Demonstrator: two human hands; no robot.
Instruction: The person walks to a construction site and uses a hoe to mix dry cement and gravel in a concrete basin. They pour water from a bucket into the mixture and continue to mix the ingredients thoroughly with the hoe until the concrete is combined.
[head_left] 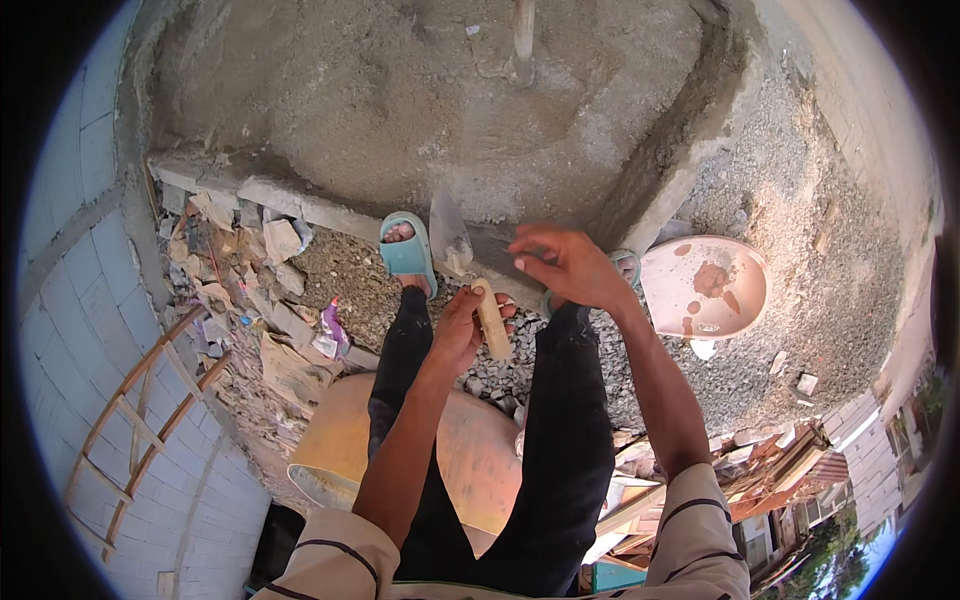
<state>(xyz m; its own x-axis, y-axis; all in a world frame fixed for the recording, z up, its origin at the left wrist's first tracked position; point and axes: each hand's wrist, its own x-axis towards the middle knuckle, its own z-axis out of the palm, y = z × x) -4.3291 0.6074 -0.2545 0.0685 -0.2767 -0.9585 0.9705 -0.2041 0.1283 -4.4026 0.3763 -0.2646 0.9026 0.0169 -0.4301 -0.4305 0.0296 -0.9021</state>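
Observation:
My left hand (460, 332) is closed around the pale wooden handle (492, 325) of what appears to be a trowel. Its grey metal blade (450, 232) points away from me, just right of my left sandal, with some mortar stuck near its base. The joint between handle and blade is not clearly visible. Apart from it, my right hand (572, 265) hovers over the edge by my right foot, fingers spread and slightly blurred, holding nothing. Beyond both hands lies a bed of wet grey mortar (400, 110) within a low concrete border (655, 195).
A pink basin (705, 285) with mortar remnants sits on gravel at right. Rubble (270, 270) and a purple wrapper (332, 325) lie at left. Behind my legs is an orange drum (480, 450). A wooden ladder (140, 430) leans on the block wall. A post (523, 45) rises from the mortar.

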